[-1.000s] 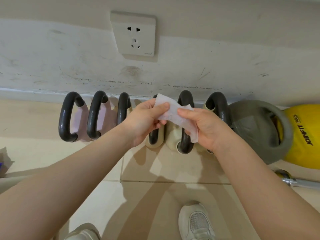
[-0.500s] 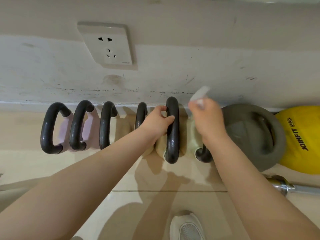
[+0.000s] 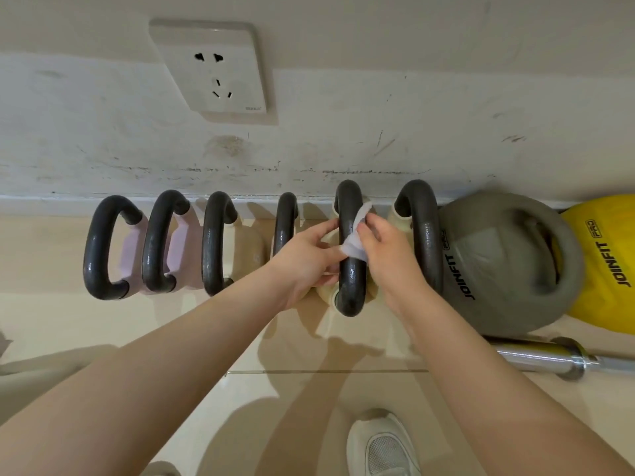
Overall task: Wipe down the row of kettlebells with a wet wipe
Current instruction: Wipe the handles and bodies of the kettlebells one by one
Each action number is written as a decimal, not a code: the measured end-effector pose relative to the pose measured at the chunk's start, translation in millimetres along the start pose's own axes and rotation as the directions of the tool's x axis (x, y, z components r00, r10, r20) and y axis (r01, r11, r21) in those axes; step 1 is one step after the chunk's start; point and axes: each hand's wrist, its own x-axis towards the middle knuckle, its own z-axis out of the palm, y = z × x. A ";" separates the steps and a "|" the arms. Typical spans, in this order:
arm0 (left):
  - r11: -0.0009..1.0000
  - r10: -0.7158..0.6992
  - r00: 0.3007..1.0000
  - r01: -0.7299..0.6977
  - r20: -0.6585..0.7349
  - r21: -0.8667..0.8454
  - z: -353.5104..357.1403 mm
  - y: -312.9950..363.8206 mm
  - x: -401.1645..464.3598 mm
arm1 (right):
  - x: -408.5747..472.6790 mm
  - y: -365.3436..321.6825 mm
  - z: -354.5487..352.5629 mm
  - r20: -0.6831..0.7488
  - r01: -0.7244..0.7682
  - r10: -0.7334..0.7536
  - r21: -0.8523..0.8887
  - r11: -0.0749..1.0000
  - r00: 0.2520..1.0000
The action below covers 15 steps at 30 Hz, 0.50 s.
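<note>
Both hands meet over one kettlebell handle near the middle of the row. Left hand curls its fingers against the left side of that dark handle, pinching the lower edge of the wet wipe. Right hand is closed on the wipe too, pressing it onto the handle's right side — the white sheet drapes across the bar between the two hands.

Along the wall from the left stand two kettlebells with pink bodies, then cream-bodied ones, all with dark looped handles, side by side on the floor. Just right of the hands rises another dark handle, then a big grey kettlebell, then a yellow one at the edge. A chrome bar lies on the floor below them — a white shoe shows at the bottom.
</note>
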 end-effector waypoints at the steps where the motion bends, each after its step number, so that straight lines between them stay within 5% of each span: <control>1: 1.000 0.000 1.000 0.000 0.002 0.001 0.0 -0.4 0.2 | -3.1 5.0 2.2 0.035 -0.033 0.033 0.014 0.999 0.999; 5: 1.000 0.011 1.000 -0.011 -0.010 0.000 -0.8 -0.2 1.8 | -2.7 10.2 2.3 0.129 -0.189 0.172 0.135 0.973 0.977; 10: 1.000 -0.005 0.999 0.006 -0.032 0.026 1.3 -6.3 -3.0 | -34.9 36.3 9.2 0.137 -0.027 0.007 0.145 0.989 0.991; 15: 0.999 -0.015 0.997 0.018 -0.074 0.035 3.9 -10.9 -3.8 | -58.5 81.3 15.8 0.134 0.121 -0.103 -0.131 0.984 0.986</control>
